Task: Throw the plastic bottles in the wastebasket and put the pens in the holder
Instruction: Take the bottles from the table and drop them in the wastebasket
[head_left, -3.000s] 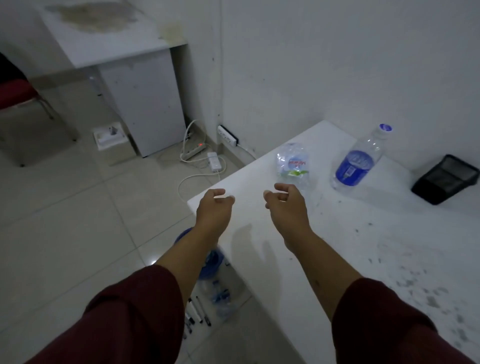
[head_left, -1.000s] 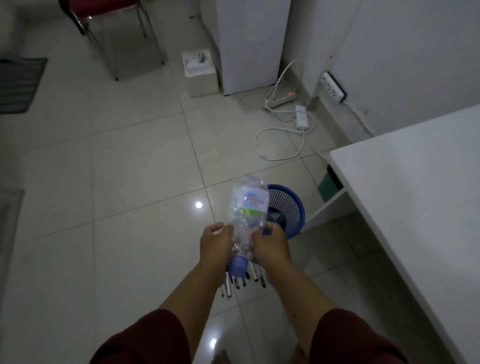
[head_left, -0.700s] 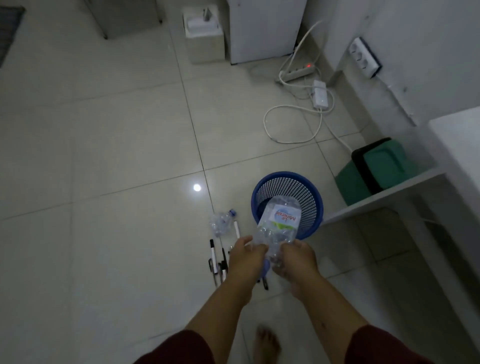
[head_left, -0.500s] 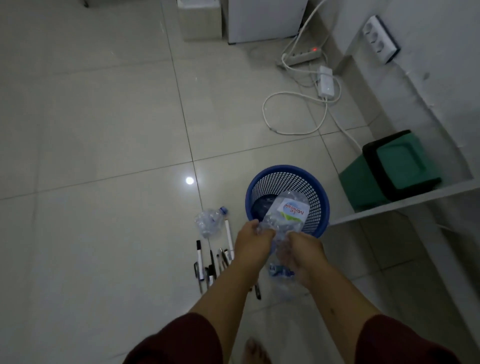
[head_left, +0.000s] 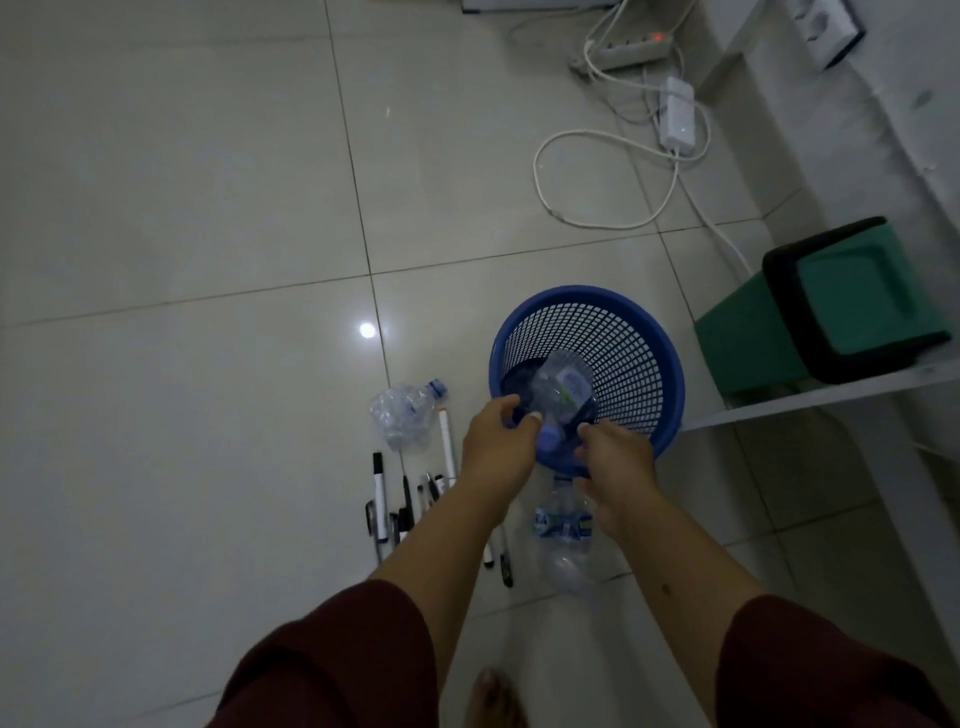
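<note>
Reaching over the near rim of the blue wastebasket (head_left: 631, 332), both hands sit close together above the floor (head_left: 182, 234). A clear plastic bottle (head_left: 563, 387) with a white label lies tilted inside the wastebasket, its blue cap toward the near side, between the two hands. The left hand (head_left: 496, 447) has its fingers spread and loosely curled at the cap end; it is not possible to tell whether the fingertips touch the bottle. The right hand (head_left: 615, 460) is likewise open, fingers slack, just right of the cap and over the near rim, with nothing clearly in its grasp.

Two more bottles lie on the floor. A crushed bottle (head_left: 402, 415) with a blue cap lies left of the wastebasket. A second bottle (head_left: 566, 540) with a blue label band lies on the near side of the wastebasket, partly under the right forearm.

Several pens (head_left: 395, 512) lie in a loose row on the floor near the crushed bottle, some hidden by the left forearm.

A green bin (head_left: 831, 306) with a black rim lies tipped on its side to the right of the wastebasket. White cables (head_left: 613, 176) and a power strip (head_left: 623, 49) lie on the far floor.
</note>
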